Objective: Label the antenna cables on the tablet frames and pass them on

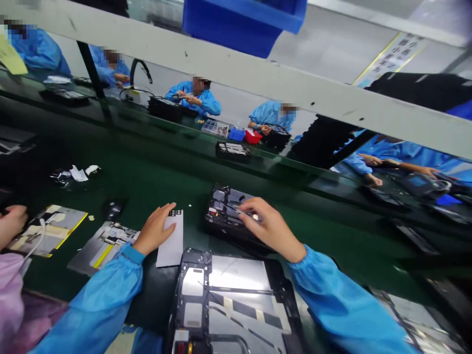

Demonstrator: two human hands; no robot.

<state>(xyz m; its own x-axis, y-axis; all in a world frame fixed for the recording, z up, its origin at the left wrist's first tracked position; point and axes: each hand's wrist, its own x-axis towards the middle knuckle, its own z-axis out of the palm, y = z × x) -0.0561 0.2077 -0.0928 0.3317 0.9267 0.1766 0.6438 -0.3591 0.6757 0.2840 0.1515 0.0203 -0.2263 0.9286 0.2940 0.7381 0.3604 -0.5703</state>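
Observation:
My left hand point(157, 228) lies with its fingers stretched out at the edge of a white sheet point(173, 246) with small black rectangles at its top. Over a black tray of small parts point(217, 209) is my right hand point(271, 226), its thumb and forefinger pinched together. What they hold, if anything, is too small to make out. Close in front of me sits a large black-framed device housing point(239, 275) with silver plates, dark strips and a black cable. It is cut off by the lower frame edge.
Left of the sheet lie a flat grey panel with a yellow strip point(86, 250) and a black computer mouse point(113, 207). A neighbour's hand point(13, 223) is near another panel point(70, 221). A shelf beam point(236, 61) carries a blue bin point(243, 24). Several people work beyond.

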